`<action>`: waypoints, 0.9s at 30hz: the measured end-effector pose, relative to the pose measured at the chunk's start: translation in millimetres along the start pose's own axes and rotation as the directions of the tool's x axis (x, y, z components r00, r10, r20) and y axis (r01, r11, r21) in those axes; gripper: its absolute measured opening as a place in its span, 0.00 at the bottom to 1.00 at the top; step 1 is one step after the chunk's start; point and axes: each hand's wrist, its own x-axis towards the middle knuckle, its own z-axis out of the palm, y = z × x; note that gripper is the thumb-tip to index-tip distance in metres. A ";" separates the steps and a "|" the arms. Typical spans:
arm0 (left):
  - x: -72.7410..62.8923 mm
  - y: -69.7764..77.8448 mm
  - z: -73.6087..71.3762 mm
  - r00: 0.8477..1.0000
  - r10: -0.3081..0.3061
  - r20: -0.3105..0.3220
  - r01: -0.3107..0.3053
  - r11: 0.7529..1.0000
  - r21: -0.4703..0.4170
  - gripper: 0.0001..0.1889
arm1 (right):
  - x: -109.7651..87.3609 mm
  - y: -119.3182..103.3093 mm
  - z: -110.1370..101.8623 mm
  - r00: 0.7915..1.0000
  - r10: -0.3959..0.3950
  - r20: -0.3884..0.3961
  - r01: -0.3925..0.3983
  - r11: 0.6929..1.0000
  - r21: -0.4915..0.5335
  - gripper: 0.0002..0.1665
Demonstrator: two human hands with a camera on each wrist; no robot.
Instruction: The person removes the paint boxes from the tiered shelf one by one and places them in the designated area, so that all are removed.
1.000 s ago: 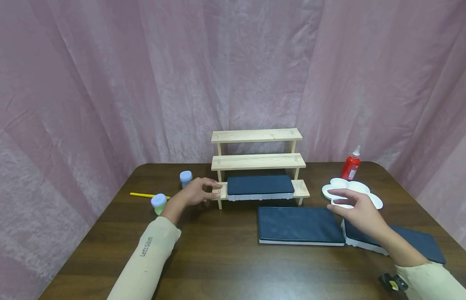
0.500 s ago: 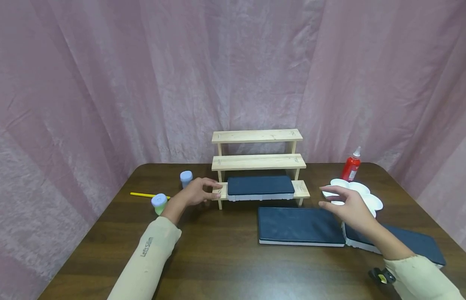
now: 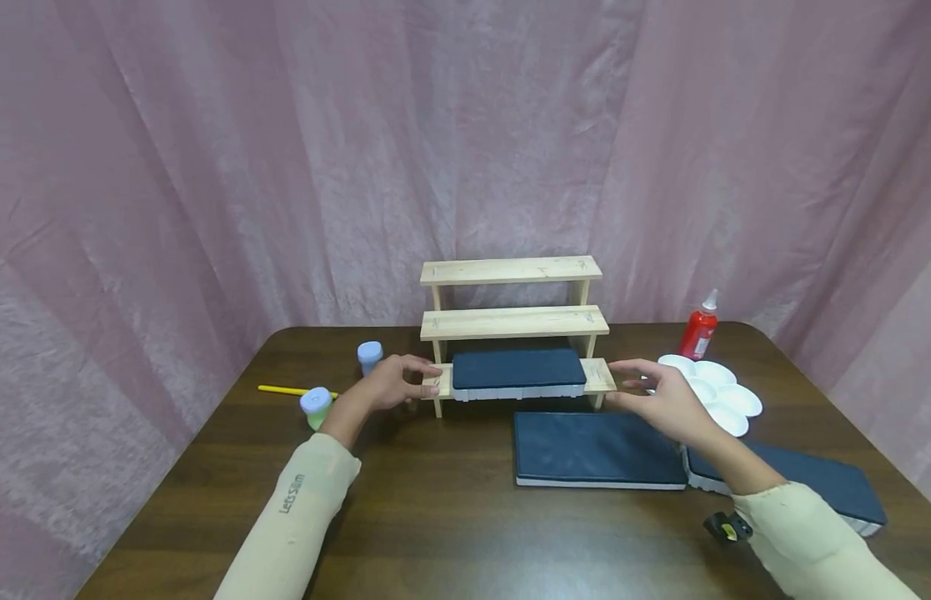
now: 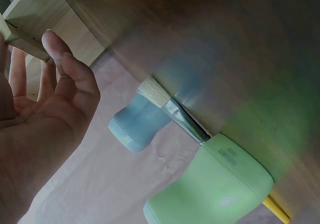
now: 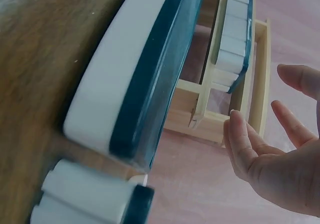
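A three-step wooden display stand (image 3: 513, 322) stands at the back of the table. My left hand (image 3: 393, 382) holds the left end of its lowest step, thumb in front and fingers behind; in the left wrist view the fingers curl around the wood. At the other end of that step, my right hand (image 3: 660, 400) has its thumb and fingers spread, close to the wood. Whether it touches cannot be told. On the lowest step lies a dark blue-lidded white case (image 3: 519, 372). A larger flat case (image 3: 600, 450) with a dark blue lid lies in front.
Another dark blue-lidded case (image 3: 818, 482) lies at right, beneath the right forearm. Behind it are a white flower-shaped palette (image 3: 723, 398) and a red bottle (image 3: 698, 333). On the left stand a green jar (image 3: 317, 408) and a blue jar (image 3: 370, 356), with a yellow-handled paintbrush (image 4: 185, 119).
My right hand has moved left, from over the palette to the right end of the stand's lowest step. The left hand has stayed at the left end.
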 end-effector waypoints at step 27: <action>-0.4 1.2 -0.9 1.000 -0.008 -0.005 0.008 0.999 -0.031 0.19 | 32.9 -4.5 27.8 0.997 -0.037 0.060 0.037 0.999 0.000 0.28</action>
